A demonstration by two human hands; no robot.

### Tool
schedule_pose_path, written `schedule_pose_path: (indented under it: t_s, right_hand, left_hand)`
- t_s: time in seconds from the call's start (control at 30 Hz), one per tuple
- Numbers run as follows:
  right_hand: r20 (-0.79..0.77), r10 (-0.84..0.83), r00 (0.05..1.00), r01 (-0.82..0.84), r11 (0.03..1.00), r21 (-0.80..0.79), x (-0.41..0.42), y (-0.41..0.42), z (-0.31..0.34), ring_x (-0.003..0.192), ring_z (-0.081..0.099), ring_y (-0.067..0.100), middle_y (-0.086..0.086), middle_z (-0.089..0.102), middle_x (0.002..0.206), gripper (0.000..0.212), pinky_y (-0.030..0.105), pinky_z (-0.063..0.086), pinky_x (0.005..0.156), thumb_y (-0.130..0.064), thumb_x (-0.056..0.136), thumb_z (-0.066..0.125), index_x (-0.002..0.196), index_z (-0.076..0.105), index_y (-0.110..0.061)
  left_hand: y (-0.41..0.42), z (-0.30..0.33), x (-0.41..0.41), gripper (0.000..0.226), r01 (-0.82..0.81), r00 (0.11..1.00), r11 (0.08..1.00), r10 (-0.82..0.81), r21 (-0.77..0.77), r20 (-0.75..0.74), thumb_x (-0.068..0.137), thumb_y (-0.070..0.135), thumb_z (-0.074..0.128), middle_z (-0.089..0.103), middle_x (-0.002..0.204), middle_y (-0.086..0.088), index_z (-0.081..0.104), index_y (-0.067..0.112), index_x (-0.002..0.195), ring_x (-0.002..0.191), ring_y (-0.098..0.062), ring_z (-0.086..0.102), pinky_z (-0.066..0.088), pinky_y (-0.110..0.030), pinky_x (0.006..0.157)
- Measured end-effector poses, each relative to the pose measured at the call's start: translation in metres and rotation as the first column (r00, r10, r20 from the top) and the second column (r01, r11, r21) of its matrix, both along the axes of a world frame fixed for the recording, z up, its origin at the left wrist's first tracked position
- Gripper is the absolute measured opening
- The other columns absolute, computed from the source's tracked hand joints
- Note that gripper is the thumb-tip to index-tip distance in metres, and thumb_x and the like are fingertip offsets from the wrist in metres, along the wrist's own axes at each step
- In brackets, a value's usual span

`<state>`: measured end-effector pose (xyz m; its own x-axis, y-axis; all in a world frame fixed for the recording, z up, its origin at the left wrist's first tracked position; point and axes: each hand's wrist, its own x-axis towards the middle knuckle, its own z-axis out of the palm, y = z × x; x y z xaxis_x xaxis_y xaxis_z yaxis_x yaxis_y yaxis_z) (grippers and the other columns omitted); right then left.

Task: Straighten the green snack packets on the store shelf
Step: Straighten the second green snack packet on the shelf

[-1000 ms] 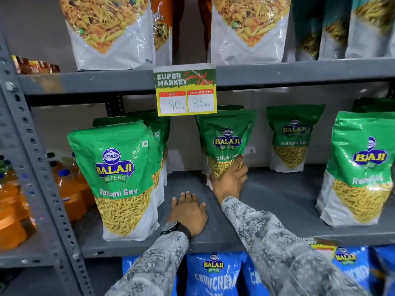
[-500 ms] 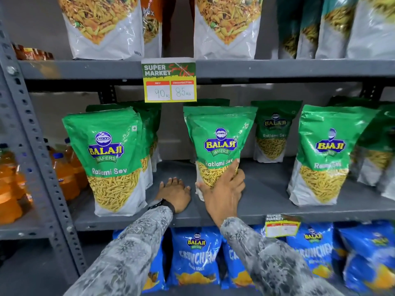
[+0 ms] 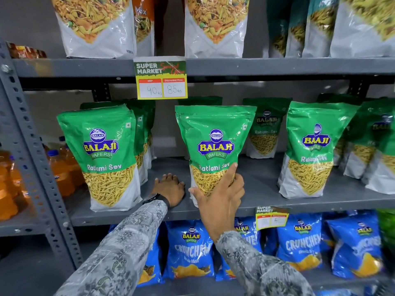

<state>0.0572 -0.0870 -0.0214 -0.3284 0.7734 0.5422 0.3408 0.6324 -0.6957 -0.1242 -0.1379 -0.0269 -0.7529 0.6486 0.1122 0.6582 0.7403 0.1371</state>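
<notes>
Green Ratlami Sev packets stand in rows on the grey middle shelf point(image 3: 267, 201). My right hand point(image 3: 220, 197) grips the lower front of the centre packet point(image 3: 215, 142), which stands upright near the shelf's front edge. My left hand point(image 3: 170, 188) rests flat on the shelf just left of that packet, fingers spread, holding nothing. A left packet point(image 3: 102, 154) stands at the front with more behind it. To the right stand a front packet point(image 3: 314, 150), one further back point(image 3: 266, 129) and more at the far right point(image 3: 376, 146).
A yellow price tag point(image 3: 161, 79) hangs from the upper shelf edge above the centre packet. White snack bags point(image 3: 215, 28) fill the top shelf. Blue Crunchem packets point(image 3: 192, 251) line the shelf below. Orange drink bottles point(image 3: 62, 171) stand beyond the grey perforated upright point(image 3: 32, 146) at left.
My right hand has drawn the centre packet from the back of the shelf forward to the front edge. My left hand has stayed flat on the shelf.
</notes>
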Motion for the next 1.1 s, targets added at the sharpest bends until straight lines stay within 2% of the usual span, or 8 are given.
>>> schedule_pose_path:
  t_s: [0.17,0.27,0.4,0.5,0.67,1.1]
  right_hand:
    - [-0.008,0.007,1.0,-0.007,1.0,-0.007,0.002,0.0,-0.003,0.129,0.04,0.045,0.022,0.026,0.155,0.134,0.061,0.043,0.102,-0.072,0.074,0.077,0.165,-0.002,-0.013]
    - [-0.045,0.052,0.998,-0.052,0.999,-0.01,0.008,-0.001,-0.007,0.144,0.026,0.046,0.022,0.013,0.165,0.128,0.065,0.036,0.11,-0.08,0.078,0.064,0.165,-0.007,-0.018]
    - [-0.096,0.2,0.975,-0.196,0.979,0.046,0.013,-0.004,-0.017,0.154,0.008,0.036,0.014,-0.004,0.171,0.106,0.061,0.025,0.121,-0.066,0.093,0.059,0.166,-0.01,-0.031]
    - [-0.1,0.181,0.978,-0.176,0.983,0.058,0.011,-0.002,-0.019,0.152,0.012,0.036,0.015,-0.001,0.17,0.1,0.061,0.027,0.122,-0.054,0.097,0.063,0.167,-0.005,-0.03]
    - [-0.071,0.173,0.982,-0.17,0.984,0.044,0.005,0.005,-0.015,0.15,0.017,0.038,0.015,0.005,0.169,0.106,0.059,0.029,0.12,-0.044,0.093,0.074,0.167,-0.001,-0.029]
    - [-0.048,0.157,0.986,-0.154,0.987,0.052,0.003,0.009,-0.017,0.15,0.018,0.038,0.015,0.007,0.168,0.108,0.06,0.03,0.119,-0.049,0.091,0.073,0.167,-0.001,-0.03]
  left_hand:
    - [0.0,0.0,0.0,0.061,0.006,1.0,1.0,-0.007,-0.005,-0.01,0.104,0.043,0.023,0.034,0.163,-0.018,0.04,0.007,0.15,0.152,-0.033,0.03,0.018,-0.057,0.124]
    - [0.001,-0.001,-0.002,0.061,0.005,1.0,1.0,-0.005,-0.013,-0.011,0.104,0.043,0.022,0.035,0.163,-0.018,0.041,0.007,0.15,0.152,-0.034,0.03,0.019,-0.058,0.124]
    - [0.001,-0.001,-0.001,0.059,0.003,1.0,1.0,-0.003,0.005,-0.013,0.104,0.041,0.023,0.036,0.162,-0.018,0.042,0.006,0.148,0.151,-0.034,0.031,0.019,-0.057,0.124]
    - [0.001,0.0,0.0,0.059,0.004,1.0,1.0,-0.003,0.013,-0.011,0.105,0.04,0.023,0.037,0.162,-0.018,0.042,0.006,0.149,0.151,-0.034,0.032,0.019,-0.056,0.124]
    - [0.001,0.0,-0.001,0.058,0.002,1.0,1.0,-0.003,0.005,0.004,0.105,0.039,0.023,0.032,0.164,-0.017,0.04,0.007,0.15,0.153,-0.032,0.028,0.016,-0.056,0.125]
    - [-0.001,0.002,0.003,0.057,0.001,1.0,1.0,-0.001,0.0,0.018,0.105,0.039,0.023,0.035,0.163,-0.016,0.041,0.009,0.149,0.152,-0.031,0.029,0.016,-0.056,0.125]
